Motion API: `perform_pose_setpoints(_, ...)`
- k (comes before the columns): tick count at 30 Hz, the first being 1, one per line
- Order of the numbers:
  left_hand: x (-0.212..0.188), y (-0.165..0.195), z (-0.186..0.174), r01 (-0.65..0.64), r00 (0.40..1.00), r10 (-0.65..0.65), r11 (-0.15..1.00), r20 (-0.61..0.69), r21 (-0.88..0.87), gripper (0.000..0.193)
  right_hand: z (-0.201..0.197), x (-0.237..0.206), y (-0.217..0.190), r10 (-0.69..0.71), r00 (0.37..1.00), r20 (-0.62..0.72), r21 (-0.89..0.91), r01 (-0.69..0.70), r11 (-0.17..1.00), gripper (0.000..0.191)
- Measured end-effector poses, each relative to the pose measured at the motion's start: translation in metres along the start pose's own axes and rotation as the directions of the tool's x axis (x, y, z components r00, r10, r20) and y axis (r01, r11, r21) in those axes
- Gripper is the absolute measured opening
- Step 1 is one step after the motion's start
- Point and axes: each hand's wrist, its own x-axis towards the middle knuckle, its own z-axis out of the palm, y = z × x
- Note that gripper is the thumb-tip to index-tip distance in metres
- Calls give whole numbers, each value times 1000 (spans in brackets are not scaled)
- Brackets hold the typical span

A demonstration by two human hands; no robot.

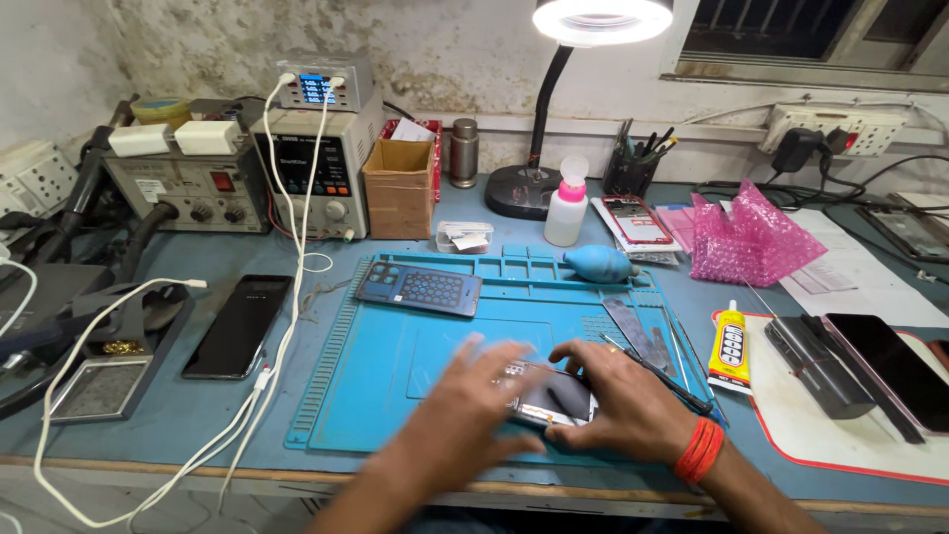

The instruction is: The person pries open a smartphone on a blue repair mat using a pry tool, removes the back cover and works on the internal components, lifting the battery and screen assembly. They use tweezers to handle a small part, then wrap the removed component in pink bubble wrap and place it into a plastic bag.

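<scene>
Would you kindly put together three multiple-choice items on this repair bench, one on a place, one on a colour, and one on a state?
1. Where does the black phone lie?
A. On the table left of the blue work mat
B. Inside the cardboard box
C. On the pink bubble wrap

2. What colour is the cap of the white squeeze bottle?
A. Green
B. Pink
C. Black

3. What is the state of the ring lamp?
A. Switched off
B. Lying on its side
C. Lit

Answers:
1. A, it lies face up on the table beside the mat's left edge, by the white cables.
2. B, a pink collar sits under the bottle's nozzle.
3. C, the ring glows bright white above the bench, while the left hand and right hand rest on an opened phone on the mat.
</scene>
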Motion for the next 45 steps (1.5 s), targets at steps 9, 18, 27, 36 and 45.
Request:
perform_pose_setpoints(9,11,-5,22,-12,985,-16,987,173,162,26,-18,16,22,22,959,283,407,-141,903,62)
perform_pose_setpoints(18,30,-30,40,283,690,-717,393,-99,-875,32,34,18,55,172,981,-94,851,-10,524,33)
perform_pose_setpoints(27,8,-40,58,196,642,-765,105,46,-975,28,70,24,47,162,982,-102,850,2,526,26)
perform_pose_setpoints(36,9,-33,59,249,688,-725,249,-9,-936,30,75,23,51,185,974,-133,789,-9,615,20)
perform_pose_setpoints(45,9,-36,58,242,648,-761,167,31,-956,28,68,17,43,165,969,-184,708,14,706,25)
